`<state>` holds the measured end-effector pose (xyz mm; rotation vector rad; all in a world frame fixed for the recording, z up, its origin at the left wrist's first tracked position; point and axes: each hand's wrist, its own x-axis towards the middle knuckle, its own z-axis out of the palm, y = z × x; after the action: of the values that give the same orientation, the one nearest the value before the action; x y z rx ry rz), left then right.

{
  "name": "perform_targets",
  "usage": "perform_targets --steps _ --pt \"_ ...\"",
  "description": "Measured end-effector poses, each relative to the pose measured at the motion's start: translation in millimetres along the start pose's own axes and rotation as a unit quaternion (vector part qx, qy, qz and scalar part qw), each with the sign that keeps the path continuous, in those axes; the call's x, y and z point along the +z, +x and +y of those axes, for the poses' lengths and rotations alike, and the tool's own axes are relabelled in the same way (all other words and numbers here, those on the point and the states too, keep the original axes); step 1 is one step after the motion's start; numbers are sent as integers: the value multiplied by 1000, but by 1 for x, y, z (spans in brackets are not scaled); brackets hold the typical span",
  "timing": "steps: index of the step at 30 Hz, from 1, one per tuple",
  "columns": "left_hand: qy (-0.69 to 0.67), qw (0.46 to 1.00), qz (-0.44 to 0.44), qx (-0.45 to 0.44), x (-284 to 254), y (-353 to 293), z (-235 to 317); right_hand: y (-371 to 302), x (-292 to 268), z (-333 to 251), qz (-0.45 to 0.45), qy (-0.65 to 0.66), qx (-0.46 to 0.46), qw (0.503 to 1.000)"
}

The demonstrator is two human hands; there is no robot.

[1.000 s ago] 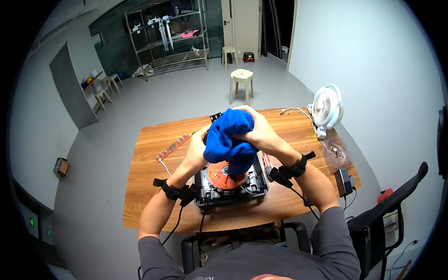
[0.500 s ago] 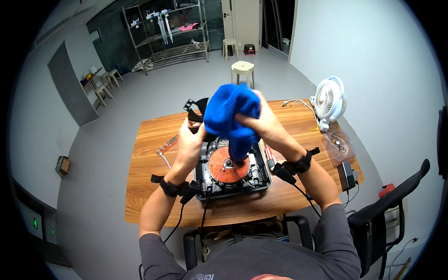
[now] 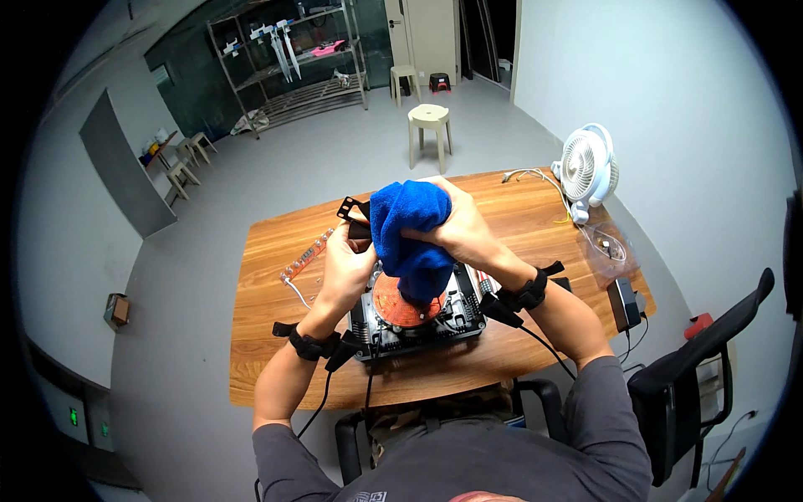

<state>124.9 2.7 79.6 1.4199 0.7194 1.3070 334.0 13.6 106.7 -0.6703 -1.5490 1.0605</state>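
Note:
My right hand [image 3: 468, 224] is closed on a bunched blue cloth [image 3: 408, 219], part of which hangs down. Beside it, my left hand [image 3: 345, 266] grips a black bracket-like part with holes [image 3: 355, 211]; the cloth hides much of that part and lies against it. Below both hands sits an opened appliance, seemingly an induction cooker [image 3: 422, 341], in a black casing. Its round orange-red coil [image 3: 393, 309] is partly covered by the hanging cloth. Each wrist wears a black strap with a cable.
On the wooden table [image 3: 276, 360] lie an orange power strip [image 3: 308, 256] at left and a clear plastic bag [image 3: 623, 266] at right. A white fan [image 3: 584, 166] stands at the far right corner, near a black box [image 3: 621, 303]. Beyond are a stool [image 3: 430, 117] and a black chair [image 3: 669, 389].
The cloth and both hands have come lower, nearer to the coil. The cloth now covers more of the black part and of the coil. My view has tilted slightly.

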Motion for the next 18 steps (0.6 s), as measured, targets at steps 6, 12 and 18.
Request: perform_targets --steps 6,12,18 --pt "-8 1000 2 -3 1 -2 -1 4 -7 -7 -20 -7 39 999" --pt "94 995 8 22 0 0 15 1 -25 -11 6 -255 -44 966" --pt "193 974 -106 -60 -15 7 13 8 -52 -28 -4 -51 -41 998"
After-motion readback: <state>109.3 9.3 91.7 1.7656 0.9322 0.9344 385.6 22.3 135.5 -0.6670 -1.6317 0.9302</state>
